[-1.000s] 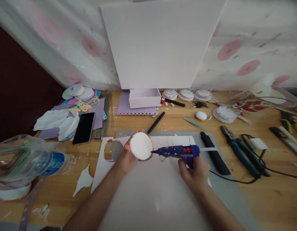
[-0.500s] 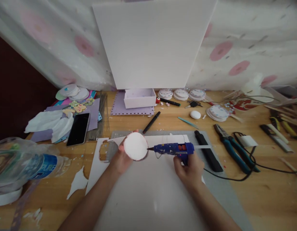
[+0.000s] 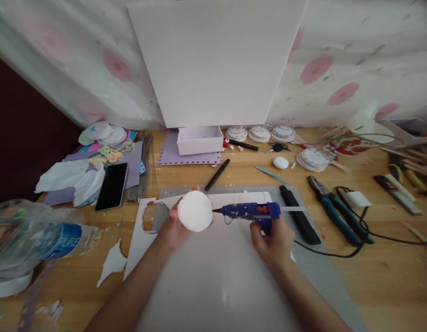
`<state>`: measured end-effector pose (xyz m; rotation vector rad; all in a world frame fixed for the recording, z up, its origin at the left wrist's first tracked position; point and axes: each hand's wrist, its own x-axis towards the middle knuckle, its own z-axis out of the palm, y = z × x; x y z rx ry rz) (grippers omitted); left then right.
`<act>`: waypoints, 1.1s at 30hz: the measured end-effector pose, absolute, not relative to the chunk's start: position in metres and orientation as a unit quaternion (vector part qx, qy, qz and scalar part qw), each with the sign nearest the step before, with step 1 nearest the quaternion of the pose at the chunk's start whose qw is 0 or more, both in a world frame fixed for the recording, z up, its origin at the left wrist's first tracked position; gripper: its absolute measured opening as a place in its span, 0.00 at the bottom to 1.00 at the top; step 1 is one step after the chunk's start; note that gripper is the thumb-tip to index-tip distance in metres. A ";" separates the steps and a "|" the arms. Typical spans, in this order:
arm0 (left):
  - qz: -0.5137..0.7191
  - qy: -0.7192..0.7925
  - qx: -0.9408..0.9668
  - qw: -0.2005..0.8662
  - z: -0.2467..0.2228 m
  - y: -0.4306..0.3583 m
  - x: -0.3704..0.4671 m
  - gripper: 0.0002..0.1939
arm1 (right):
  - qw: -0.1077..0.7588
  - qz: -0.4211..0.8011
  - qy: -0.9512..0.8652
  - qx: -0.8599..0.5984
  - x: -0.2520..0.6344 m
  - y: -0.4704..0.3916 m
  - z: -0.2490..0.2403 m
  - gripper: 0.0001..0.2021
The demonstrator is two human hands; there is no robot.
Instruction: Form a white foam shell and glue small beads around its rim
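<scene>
My left hand (image 3: pixel 174 229) grips a round white disc (image 3: pixel 195 211) by its left edge, its flat face turned toward me. In my right hand (image 3: pixel 273 237) is a blue glue gun (image 3: pixel 249 211), fingers wrapped round its handle. The gun's dark nozzle tip is at the disc's right edge; whether it touches cannot be told. Both hands are above a large white board (image 3: pixel 206 281), which lies on a grey mat (image 3: pixel 317 272).
Pliers (image 3: pixel 333 210) and a black cord lie to the right. A phone (image 3: pixel 111 186), papers and a plastic bottle (image 3: pixel 66 240) are at the left. Along the back stand a white box (image 3: pixel 200 140) and several stacked discs (image 3: pixel 283 133); a white panel (image 3: pixel 218 64) rises behind.
The glue gun has shifted very slightly up and to the right. The disc and both hands hold almost the same position.
</scene>
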<state>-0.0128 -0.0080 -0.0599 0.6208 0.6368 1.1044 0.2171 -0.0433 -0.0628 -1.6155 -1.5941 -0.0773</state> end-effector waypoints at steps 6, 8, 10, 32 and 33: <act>0.476 0.284 0.366 0.747 -0.061 -0.011 -0.011 0.42 | 0.492 0.018 -0.552 -0.674 0.204 -0.044 -0.054 0.15; 0.460 0.290 0.391 0.743 -0.061 -0.011 -0.009 0.42 | 0.493 0.023 -0.549 -0.674 0.200 -0.045 -0.051 0.15; 0.446 0.291 0.407 0.742 -0.058 -0.012 -0.007 0.43 | 0.482 0.017 -0.562 -0.672 0.199 -0.047 -0.050 0.13; 0.411 0.258 0.428 0.762 -0.061 -0.010 -0.002 0.43 | 0.426 -0.016 -0.676 -0.601 0.211 -0.051 -0.059 0.05; 0.412 0.258 0.429 0.761 -0.061 -0.010 -0.002 0.43 | 0.426 -0.017 -0.675 -0.602 0.211 -0.051 -0.060 0.05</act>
